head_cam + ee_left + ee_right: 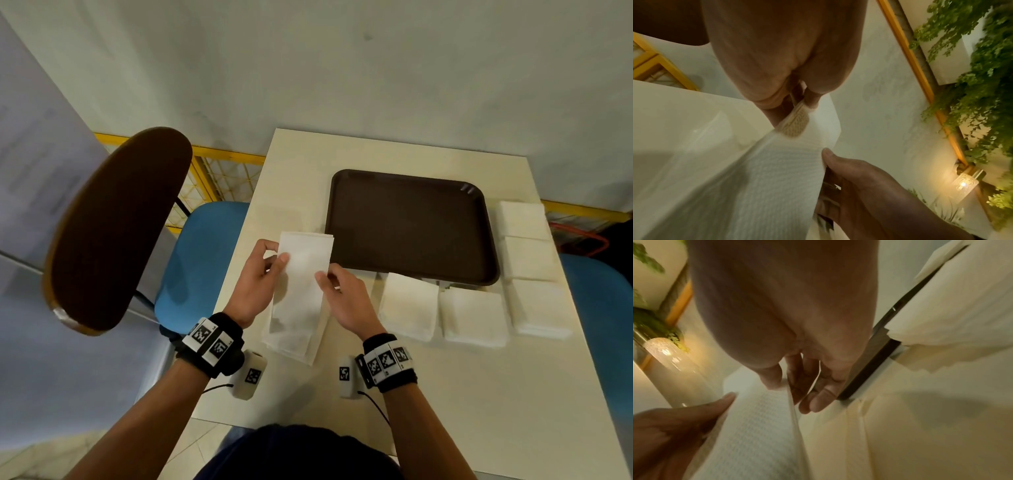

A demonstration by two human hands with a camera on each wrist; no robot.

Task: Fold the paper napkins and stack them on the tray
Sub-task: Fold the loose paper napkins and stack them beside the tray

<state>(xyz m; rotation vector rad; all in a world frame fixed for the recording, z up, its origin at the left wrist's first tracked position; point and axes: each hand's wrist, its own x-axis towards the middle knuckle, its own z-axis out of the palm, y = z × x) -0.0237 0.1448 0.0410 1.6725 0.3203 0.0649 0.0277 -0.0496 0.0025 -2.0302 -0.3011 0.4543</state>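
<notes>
Both my hands pinch one paper napkin.
Left hand pinches its left edge, right hand its right edge.

Around the cream counter

Dark brown wooden chair back at left, over a blue seat; second blue seat at right edge. Yellow metal grille behind, against a pale wall. Green hanging foliage and a lit glass wall lamp in the wrist views.
</notes>
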